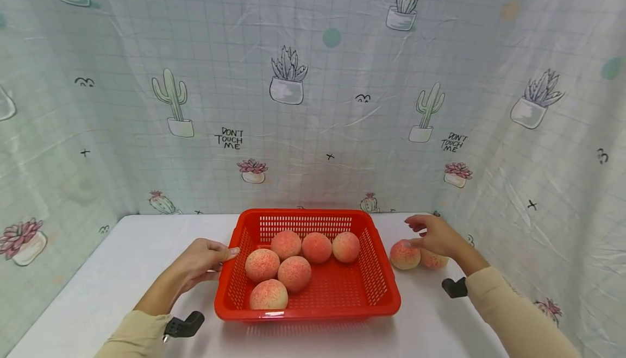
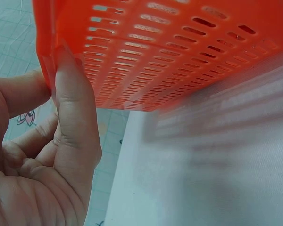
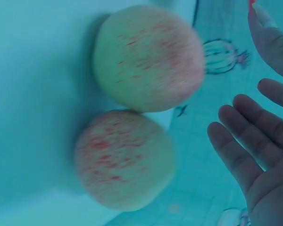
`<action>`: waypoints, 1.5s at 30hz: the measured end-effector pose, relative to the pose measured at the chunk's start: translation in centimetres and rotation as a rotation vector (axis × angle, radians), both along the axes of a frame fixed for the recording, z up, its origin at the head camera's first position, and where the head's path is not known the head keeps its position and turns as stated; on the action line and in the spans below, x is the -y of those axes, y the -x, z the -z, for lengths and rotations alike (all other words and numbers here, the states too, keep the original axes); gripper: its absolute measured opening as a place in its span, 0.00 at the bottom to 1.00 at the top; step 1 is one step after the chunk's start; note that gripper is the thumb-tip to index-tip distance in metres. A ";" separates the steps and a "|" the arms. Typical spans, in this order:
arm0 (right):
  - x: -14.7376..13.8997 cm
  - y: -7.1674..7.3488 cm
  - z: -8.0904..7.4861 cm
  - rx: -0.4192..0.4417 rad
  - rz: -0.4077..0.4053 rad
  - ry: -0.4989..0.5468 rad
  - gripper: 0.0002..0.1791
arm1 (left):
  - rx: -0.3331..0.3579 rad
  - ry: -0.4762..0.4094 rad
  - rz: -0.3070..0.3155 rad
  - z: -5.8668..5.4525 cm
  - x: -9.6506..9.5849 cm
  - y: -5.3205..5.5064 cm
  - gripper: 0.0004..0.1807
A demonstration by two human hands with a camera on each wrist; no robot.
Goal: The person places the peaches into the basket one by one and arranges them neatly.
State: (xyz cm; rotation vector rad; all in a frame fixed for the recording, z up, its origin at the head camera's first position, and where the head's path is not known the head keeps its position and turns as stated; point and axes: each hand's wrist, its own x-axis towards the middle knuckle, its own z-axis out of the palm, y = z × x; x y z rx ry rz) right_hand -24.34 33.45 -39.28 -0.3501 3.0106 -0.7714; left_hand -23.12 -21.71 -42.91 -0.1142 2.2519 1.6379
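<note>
A red plastic basket [image 1: 337, 287] with slotted walls stands mid-table, and several pink-and-cream peaches [image 1: 295, 274] lie inside it. My left hand [image 1: 202, 263] pinches the basket's left rim, thumb on one side and fingers on the other; the left wrist view shows this grip on the rim [image 2: 46, 52] closely. To the right of the basket, two more peaches [image 1: 405, 255] sit side by side on the table. Above them hovers my right hand [image 1: 435, 234], its fingers [image 3: 236, 155] apart and holding nothing. In the right wrist view both peaches [image 3: 148, 59] show, apart from the hand.
The white table [image 1: 161, 233] ends against a hanging cloth [image 1: 323, 130] printed with cacti, which also closes in both sides. A black wrist mount [image 1: 185, 325] sticks out from the left sleeve, another mount [image 1: 455, 287] from the right one.
</note>
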 end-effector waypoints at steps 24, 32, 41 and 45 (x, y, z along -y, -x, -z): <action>-0.4 0.2 4.4 -0.018 -0.018 -0.233 0.29 | 0.000 0.004 -0.034 -0.1 -0.3 -0.1 0.24; -0.1 0.1 4.1 -0.019 -0.030 -0.220 0.28 | -0.004 0.002 -0.031 0.1 -0.1 -0.2 0.24; -0.1 -0.4 3.5 -0.048 -0.038 -0.201 0.24 | -0.005 -0.001 -0.020 0.2 0.0 -0.1 0.24; 0.0 -0.9 2.9 -0.048 -0.038 -0.165 0.24 | -0.003 0.007 -0.025 0.1 -0.1 0.0 0.25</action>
